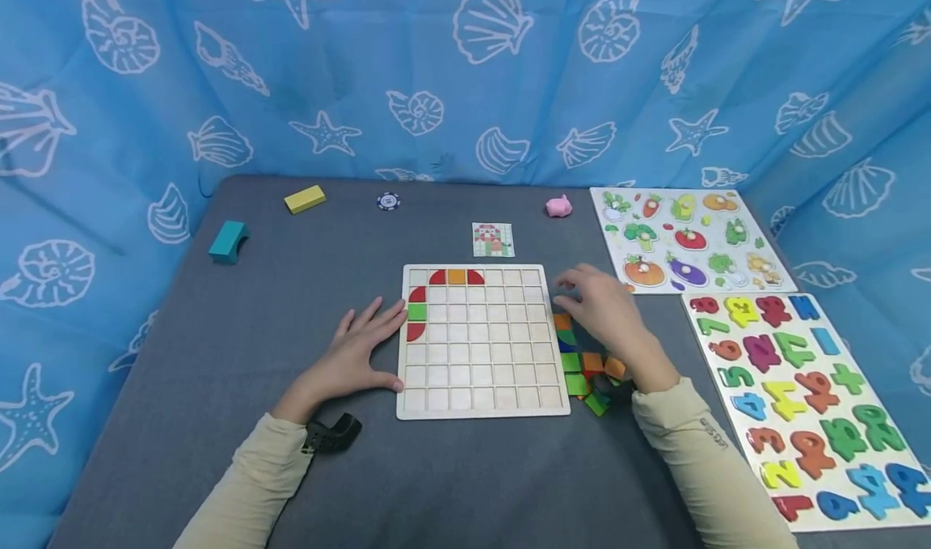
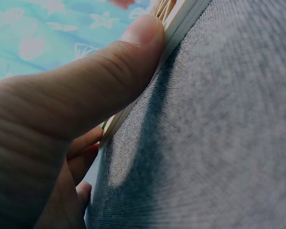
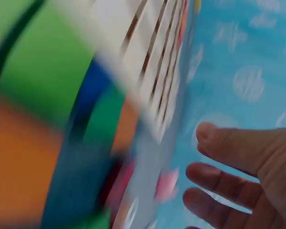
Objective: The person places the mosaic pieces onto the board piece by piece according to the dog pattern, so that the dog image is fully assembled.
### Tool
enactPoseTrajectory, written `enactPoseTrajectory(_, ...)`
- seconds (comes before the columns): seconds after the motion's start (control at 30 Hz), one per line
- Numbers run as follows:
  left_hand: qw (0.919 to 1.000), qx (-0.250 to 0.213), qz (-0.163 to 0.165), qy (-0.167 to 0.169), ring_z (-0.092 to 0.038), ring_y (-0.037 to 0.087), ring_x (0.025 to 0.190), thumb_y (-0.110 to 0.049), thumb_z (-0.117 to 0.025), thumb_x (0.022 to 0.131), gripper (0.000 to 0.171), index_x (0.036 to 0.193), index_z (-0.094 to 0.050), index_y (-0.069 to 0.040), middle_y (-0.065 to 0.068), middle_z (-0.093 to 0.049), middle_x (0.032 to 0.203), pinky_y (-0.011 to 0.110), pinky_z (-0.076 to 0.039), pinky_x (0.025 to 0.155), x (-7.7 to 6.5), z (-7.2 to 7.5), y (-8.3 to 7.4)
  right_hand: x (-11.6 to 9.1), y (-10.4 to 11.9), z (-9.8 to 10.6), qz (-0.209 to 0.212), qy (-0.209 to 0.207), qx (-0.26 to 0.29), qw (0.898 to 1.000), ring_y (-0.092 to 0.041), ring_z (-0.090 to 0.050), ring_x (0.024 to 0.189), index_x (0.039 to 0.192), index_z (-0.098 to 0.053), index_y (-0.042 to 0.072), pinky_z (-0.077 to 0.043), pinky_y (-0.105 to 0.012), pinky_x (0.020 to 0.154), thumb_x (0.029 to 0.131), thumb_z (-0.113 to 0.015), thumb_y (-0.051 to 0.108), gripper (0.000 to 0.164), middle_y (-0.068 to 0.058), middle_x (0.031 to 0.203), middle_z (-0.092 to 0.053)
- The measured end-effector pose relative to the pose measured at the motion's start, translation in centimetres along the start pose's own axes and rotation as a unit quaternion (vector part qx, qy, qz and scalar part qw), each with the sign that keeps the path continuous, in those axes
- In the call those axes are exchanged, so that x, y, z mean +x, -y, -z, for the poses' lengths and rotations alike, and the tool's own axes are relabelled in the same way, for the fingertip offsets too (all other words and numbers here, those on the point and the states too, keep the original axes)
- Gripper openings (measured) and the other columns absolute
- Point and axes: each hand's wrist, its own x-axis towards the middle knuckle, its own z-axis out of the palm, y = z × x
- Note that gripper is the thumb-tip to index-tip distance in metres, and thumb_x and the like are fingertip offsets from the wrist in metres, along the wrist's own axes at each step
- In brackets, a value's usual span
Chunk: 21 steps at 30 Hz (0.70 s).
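Left hand (image 1: 356, 356): fingers spread, I touched the board (image 1: 483, 413)!
Right hand (image 1: 602, 308): loosely bent, I held nothing, near tiles (image 1: 571, 362)!

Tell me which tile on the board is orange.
The square tile in the top row of the board, between two red tiles; the others there are red or green.

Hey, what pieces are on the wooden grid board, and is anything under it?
On the wooden grid board sit four curved red pieces, an orange square and a green square, in the top row and left column. Anything underneath is covered by the board.
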Motion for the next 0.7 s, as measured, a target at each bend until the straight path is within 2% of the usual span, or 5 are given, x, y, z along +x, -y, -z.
enactPoseTrajectory(0.13, 1.0, -0.003, 0.001, -0.002, -0.003, 0.028, 0.136, -0.057, -0.072, 0.057, 0.105, 0.142, -0.023, -0.018, -0.002, -0.016, 0.149, 0.056, 0.003, 0.101, 0.0, 0.0, 0.0, -0.1, -3.3, 0.5, -0.078, 0.008, -0.022, 0.997, -0.023, -0.056, 0.07, 0.097, -0.066, 0.006, -0.045, -0.036, 0.055, 0.079, -0.067, 0.02, 0.023, -0.012, 0.087, -0.06)
enactPoseTrajectory(0.27, 1.0, -0.003, 0.007, 0.002, -0.002, 0.027, 0.137, -0.058, -0.071, 0.057, 0.105, 0.142, -0.023, -0.019, -0.003, -0.016, 0.149, 0.056, 0.003, 0.101, -0.1, 0.0, -0.1, 0.5, -4.8, 0.3, -0.128, 0.052, -0.033, 0.99, -0.022, -0.053, 0.067, 0.099, -0.064, 0.005, -0.044, -0.034, 0.054, 0.079, -0.066, 0.026, 0.029, -0.012, 0.083, -0.061)
enactPoseTrajectory(0.4, 0.9999, 0.002, 0.012, 0.01, -0.001, 0.024, 0.137, -0.059, -0.07, 0.059, 0.104, 0.143, -0.021, -0.021, -0.006, -0.014, 0.149, 0.055, 0.004, 0.102, -0.1, 0.0, 0.1, 1.1, -5.2, -0.2, -0.143, 0.084, -0.04, 0.985, -0.021, -0.053, 0.065, 0.097, -0.064, 0.005, -0.043, -0.032, 0.052, 0.08, -0.065, 0.029, 0.03, -0.011, 0.081, -0.062)
enactPoseTrajectory(0.7, 0.9999, 0.002, 0.01, 0.008, -0.001, 0.025, 0.137, -0.057, -0.071, 0.06, 0.103, 0.143, -0.021, -0.021, -0.005, -0.014, 0.149, 0.055, 0.003, 0.102, 0.0, 0.0, 0.1, 2.0, -4.8, -0.3, -0.142, 0.095, -0.041, 0.984, -0.024, -0.053, 0.066, 0.096, -0.063, 0.003, -0.042, -0.035, 0.053, 0.081, -0.062, 0.022, 0.024, -0.013, 0.083, -0.061)
